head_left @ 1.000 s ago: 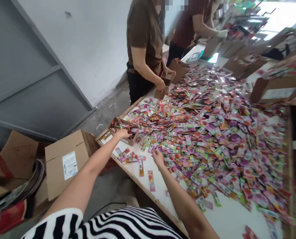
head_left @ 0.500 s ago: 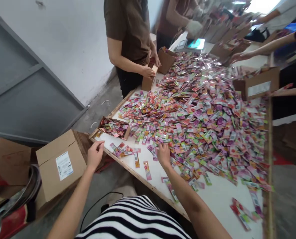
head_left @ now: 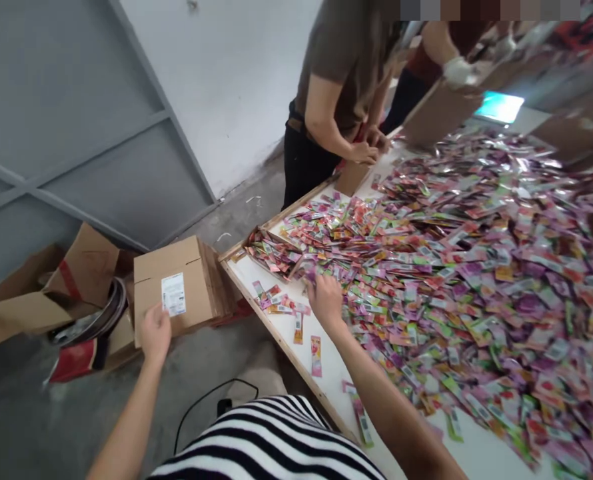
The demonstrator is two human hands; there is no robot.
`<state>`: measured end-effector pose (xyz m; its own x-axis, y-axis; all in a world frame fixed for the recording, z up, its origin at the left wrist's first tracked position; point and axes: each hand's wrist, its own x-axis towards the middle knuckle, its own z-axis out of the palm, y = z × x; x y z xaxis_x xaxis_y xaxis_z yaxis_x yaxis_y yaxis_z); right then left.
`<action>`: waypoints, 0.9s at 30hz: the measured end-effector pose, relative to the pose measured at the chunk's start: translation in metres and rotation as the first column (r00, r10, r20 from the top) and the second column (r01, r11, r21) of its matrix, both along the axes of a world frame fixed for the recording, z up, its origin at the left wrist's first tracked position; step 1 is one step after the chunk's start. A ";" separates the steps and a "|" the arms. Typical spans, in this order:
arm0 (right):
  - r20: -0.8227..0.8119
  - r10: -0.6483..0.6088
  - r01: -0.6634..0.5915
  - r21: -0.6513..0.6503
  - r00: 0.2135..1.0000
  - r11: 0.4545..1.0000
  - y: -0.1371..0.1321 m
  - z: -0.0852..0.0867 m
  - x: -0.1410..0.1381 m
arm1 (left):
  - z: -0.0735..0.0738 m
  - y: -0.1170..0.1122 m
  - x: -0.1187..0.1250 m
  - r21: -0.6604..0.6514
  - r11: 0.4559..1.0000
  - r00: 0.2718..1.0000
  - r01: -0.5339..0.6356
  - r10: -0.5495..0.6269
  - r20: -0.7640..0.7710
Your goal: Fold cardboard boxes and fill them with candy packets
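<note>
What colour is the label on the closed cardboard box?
The label is white; the head view shows it.

Grey panelled wall (head_left: 76, 133), white wall (head_left: 236, 80), concrete floor (head_left: 26, 413), wood-edged table (head_left: 245, 276)

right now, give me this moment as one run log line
left hand: open, near labelled carton | right hand: on sachet pile | small box: holds sachets
</note>
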<state>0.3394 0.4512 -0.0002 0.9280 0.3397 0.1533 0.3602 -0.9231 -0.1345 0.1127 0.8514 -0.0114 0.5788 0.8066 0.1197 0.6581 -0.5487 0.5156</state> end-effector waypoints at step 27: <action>-0.621 0.345 0.066 0.541 0.704 0.838 0.235 0.005 -0.118 | -0.034 0.015 -0.039 -0.150 0.946 0.954 -0.286 0.267 -0.134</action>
<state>0.2211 0.6861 0.0051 0.7842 0.5402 -0.3054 0.0971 -0.5929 -0.7994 0.0736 0.8660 -0.0456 0.3321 0.9398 -0.0809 0.8295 -0.2502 0.4993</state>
